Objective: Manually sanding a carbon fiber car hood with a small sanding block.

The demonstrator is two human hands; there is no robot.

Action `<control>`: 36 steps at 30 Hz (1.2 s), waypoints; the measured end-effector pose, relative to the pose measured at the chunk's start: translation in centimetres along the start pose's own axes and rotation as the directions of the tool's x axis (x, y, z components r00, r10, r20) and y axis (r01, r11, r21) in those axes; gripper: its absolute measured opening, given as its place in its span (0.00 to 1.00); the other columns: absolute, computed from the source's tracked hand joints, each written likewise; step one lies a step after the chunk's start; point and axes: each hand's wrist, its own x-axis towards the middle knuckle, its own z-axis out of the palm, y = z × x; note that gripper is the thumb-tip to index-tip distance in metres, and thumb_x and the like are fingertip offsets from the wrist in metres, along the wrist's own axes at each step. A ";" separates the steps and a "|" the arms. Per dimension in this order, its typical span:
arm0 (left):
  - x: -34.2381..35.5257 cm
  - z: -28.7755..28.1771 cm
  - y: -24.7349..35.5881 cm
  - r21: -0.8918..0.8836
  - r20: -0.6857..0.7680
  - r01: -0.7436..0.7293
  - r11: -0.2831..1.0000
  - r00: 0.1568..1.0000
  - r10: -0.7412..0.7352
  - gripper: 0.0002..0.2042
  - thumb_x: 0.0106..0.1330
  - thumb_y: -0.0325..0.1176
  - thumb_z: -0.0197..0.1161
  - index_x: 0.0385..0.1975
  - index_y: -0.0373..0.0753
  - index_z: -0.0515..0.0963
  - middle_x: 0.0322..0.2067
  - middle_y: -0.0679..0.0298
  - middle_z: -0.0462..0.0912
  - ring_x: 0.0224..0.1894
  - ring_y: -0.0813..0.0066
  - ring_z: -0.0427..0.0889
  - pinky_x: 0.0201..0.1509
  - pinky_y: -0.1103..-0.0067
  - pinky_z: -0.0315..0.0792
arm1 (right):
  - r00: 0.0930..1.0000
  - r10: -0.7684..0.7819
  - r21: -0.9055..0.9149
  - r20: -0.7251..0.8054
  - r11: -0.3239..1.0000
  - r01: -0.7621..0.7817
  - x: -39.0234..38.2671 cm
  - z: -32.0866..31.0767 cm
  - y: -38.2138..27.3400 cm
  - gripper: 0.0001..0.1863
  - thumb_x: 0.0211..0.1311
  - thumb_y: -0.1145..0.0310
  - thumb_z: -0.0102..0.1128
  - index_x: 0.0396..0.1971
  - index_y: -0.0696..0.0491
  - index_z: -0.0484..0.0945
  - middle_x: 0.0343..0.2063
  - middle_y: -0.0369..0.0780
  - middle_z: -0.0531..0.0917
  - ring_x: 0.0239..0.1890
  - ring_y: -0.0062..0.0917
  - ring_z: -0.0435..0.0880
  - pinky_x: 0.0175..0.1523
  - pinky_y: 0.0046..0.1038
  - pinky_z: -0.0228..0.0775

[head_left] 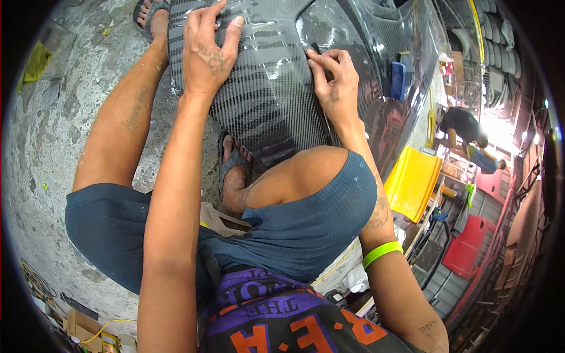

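Observation:
A large glossy carbon-fibre panel (pixel 259 76) with a woven pattern lies before me, its surface wet-looking and streaked with light. My left hand (pixel 209 56) rests on its left edge with thumb and fingers apart, holding nothing. Further right, my right hand (pixel 336 82) has its thumb and fingertips pinched together at a raised ridge of the panel. A small dark piece (pixel 315 48) sticks out past those fingertips; it looks like a folded sheet, though its kind is unclear. Beyond that hand a blue block (pixel 398 80) sits on the shiny dark surface.
My bent knee (pixel 318 167) comes close under the panel's near end. Rough grey concrete floor (pixel 53 159) spreads at left. To the right are a yellow panel (pixel 415 182), a red panel (pixel 469 246), and a bending person in dark clothes (pixel 462 125). Cardboard boxes (pixel 82 326) stand lower left.

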 end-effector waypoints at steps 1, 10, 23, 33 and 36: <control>0.1 0.3 0.1 0.012 0.004 -0.004 1.000 1.000 0.004 0.19 0.71 0.39 0.69 0.59 0.40 0.81 0.48 0.59 0.80 0.41 0.68 0.79 0.51 0.73 0.77 | 1.000 -0.020 -0.020 -0.007 1.000 0.020 0.5 -0.2 0.3 0.11 0.59 0.76 0.71 0.42 0.52 0.91 0.34 0.45 0.80 0.37 0.40 0.81 0.44 0.38 0.75; -0.1 0.3 0.4 0.030 0.020 -0.002 1.000 1.000 0.001 0.19 0.71 0.39 0.69 0.59 0.40 0.81 0.49 0.59 0.79 0.41 0.69 0.79 0.50 0.73 0.76 | 0.999 0.047 0.004 -0.007 0.999 -0.047 0.2 -0.1 0.0 0.12 0.57 0.76 0.73 0.42 0.52 0.90 0.34 0.45 0.81 0.38 0.39 0.81 0.43 0.38 0.75; 0.2 -0.1 -0.5 0.034 0.006 0.003 0.999 1.000 -0.003 0.19 0.72 0.40 0.69 0.60 0.42 0.81 0.49 0.60 0.79 0.43 0.69 0.79 0.52 0.73 0.76 | 0.995 -0.097 -0.058 -0.034 0.994 0.095 3.2 0.6 2.2 0.11 0.60 0.75 0.71 0.42 0.51 0.91 0.35 0.45 0.82 0.37 0.39 0.82 0.42 0.36 0.76; -0.2 0.5 -0.3 0.005 0.003 0.021 1.000 1.000 -0.021 0.20 0.72 0.42 0.69 0.60 0.42 0.80 0.50 0.60 0.79 0.43 0.69 0.80 0.53 0.72 0.77 | 0.998 -0.046 -0.038 0.047 0.998 0.048 1.0 -1.9 -0.8 0.12 0.59 0.78 0.71 0.43 0.53 0.90 0.36 0.44 0.81 0.40 0.38 0.82 0.45 0.35 0.77; 0.5 1.0 0.2 -0.005 0.017 0.000 1.000 1.000 0.000 0.20 0.71 0.40 0.69 0.59 0.39 0.80 0.50 0.58 0.79 0.43 0.68 0.80 0.51 0.72 0.77 | 0.999 -0.052 -0.066 0.009 0.996 0.052 0.6 -1.6 0.6 0.12 0.59 0.77 0.71 0.43 0.53 0.89 0.37 0.45 0.81 0.40 0.39 0.81 0.46 0.35 0.75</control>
